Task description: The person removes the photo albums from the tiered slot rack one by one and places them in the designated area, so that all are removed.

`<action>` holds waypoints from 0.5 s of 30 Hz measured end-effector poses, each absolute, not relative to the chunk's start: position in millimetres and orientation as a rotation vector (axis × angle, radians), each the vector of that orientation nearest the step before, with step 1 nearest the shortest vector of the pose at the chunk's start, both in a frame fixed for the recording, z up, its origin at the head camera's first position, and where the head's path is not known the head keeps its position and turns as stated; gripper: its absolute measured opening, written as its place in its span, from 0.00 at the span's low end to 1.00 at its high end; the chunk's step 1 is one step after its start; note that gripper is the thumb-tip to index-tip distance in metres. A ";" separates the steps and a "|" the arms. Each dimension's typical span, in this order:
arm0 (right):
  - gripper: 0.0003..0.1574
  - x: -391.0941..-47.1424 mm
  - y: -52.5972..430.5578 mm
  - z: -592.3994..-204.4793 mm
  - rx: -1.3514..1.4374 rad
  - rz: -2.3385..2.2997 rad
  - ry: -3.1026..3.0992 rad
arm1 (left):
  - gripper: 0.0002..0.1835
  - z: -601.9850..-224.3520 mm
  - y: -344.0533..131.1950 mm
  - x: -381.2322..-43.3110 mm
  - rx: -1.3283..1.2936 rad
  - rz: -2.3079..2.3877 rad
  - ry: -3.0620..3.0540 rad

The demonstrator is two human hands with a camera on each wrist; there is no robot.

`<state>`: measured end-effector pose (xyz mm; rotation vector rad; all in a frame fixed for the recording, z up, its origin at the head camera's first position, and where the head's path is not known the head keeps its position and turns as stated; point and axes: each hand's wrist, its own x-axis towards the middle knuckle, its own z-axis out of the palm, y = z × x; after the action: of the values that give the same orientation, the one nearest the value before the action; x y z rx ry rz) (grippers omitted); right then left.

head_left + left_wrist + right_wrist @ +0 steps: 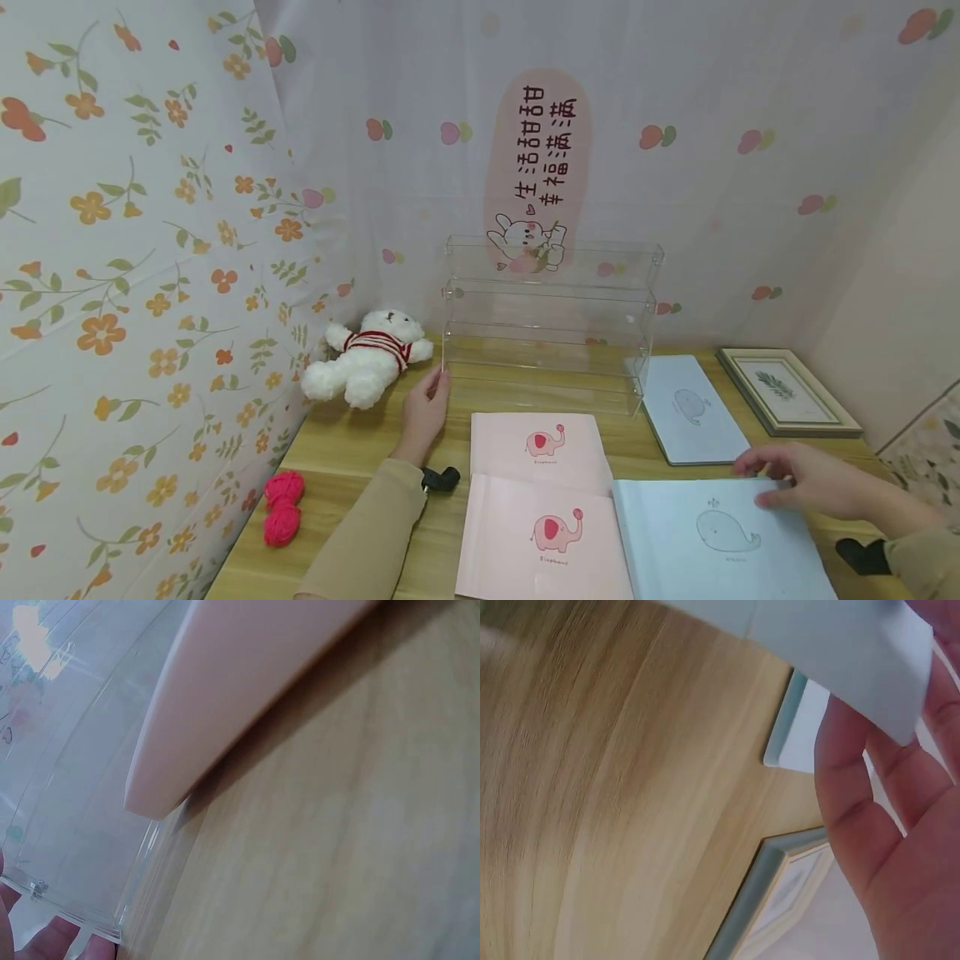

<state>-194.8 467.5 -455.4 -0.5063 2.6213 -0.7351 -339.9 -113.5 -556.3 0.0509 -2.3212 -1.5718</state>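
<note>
A clear acrylic tiered rack (549,287) stands at the back middle of the table. At its lower left edge, my left hand (425,414) pinches the side panel; its fingers show through the clear plastic in the left wrist view. On the right, my right hand (821,479) grips the far right edge of a light blue whale book (675,542), with the cover's corner (885,697) between thumb and fingers in the right wrist view. Two pink elephant books, a front one (510,533) overlapping a rear one (498,442), lie left of the blue book.
A second whale book (675,437) with a pale cover lies beside the rack's right end. Farther right is a framed leaf picture (787,392). A white teddy bear (367,358) and pink yarn (283,508) are on the left, near the floral curtain (135,292).
</note>
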 end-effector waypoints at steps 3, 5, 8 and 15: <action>0.26 -195.2 467.1 -458.0 -0.484 -0.715 2.612 | 0.24 -555.9 -113.1 -339.6 0.051 -1.577 -2.323; 0.26 -194.6 468.2 -460.3 -0.492 -0.719 2.596 | 0.24 -555.9 -113.0 -339.3 0.053 -1.574 -2.329; 0.25 -193.0 470.8 -464.1 -0.525 -0.733 2.580 | 0.24 -555.2 -112.9 -339.3 0.056 -1.570 -2.338; 0.22 -192.0 471.9 -469.9 -0.594 -0.791 2.568 | 0.24 -554.5 -113.6 -339.0 0.051 -1.581 -2.328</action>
<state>-192.0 471.9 -469.9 -0.5942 2.5675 -0.7915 -339.0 -113.6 -554.5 0.0506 -2.3280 -1.5811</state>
